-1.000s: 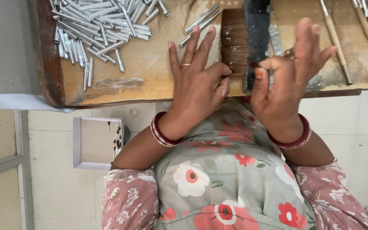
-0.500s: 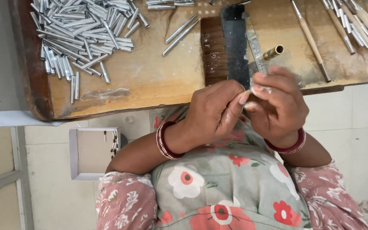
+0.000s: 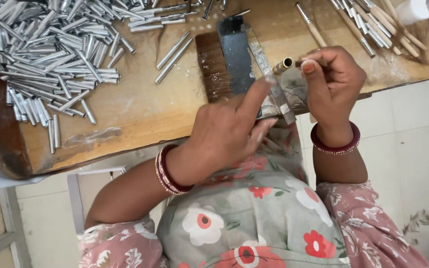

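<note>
Right hand (image 3: 334,84) sits at about two o'clock in the view, its fingers pinched together on a short brass-coloured metal tube (image 3: 284,64), whose open round mouth points toward nine o'clock. Left hand (image 3: 227,133) lies near the middle, forefinger stretched up toward one o'clock with its tip touching a narrow flat grey metal strip (image 3: 274,84); its other fingers are loosely curled and grip nothing I can make out. That strip runs from twelve to five o'clock beside a dark rectangular block (image 3: 235,52), and a wide brush with brown bristles (image 3: 210,62) lies just beside the block at its nine o'clock side. All of this rests on a worn wooden workboard (image 3: 140,109). At ten o'clock a heap of silver metal tubes (image 3: 50,54) is spread out. At one o'clock lie several thin wooden-handled brushes (image 3: 373,25), well apart from the heap.
</note>
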